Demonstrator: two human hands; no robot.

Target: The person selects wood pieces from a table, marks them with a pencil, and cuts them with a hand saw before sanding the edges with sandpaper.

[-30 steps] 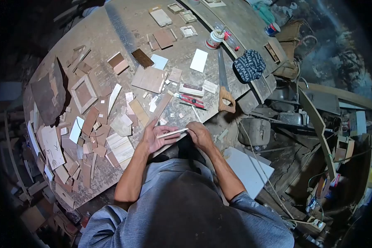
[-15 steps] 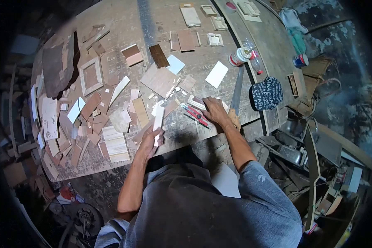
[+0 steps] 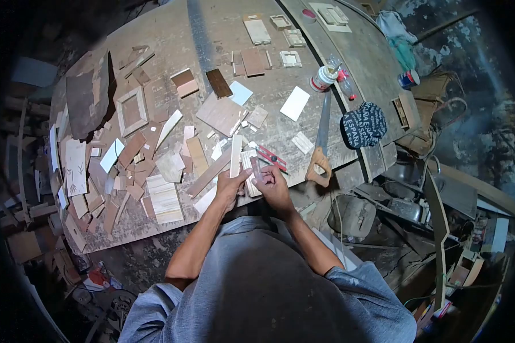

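Observation:
My left hand is closed round a narrow pale wood strip, which points away from me. Right beside it, my right hand pinches a small wooden piece with pale slats and a brown part along its right side. The two pieces are side by side over the near edge of the workbench, with the hands almost together. Just beyond my right hand lies a red tool with dark ends. A handsaw rests to the right, its wooden handle toward me.
Wood offcuts and a small frame cover the bench's left side. Farther back are small wooden assemblies. To the right stand an open white tub, a plastic bottle and a dark printed cap.
My right hand has moved left and toward me from beside the red tool, bringing the slatted piece. My left hand has shifted right with the strip, and the saw handle is now uncovered.

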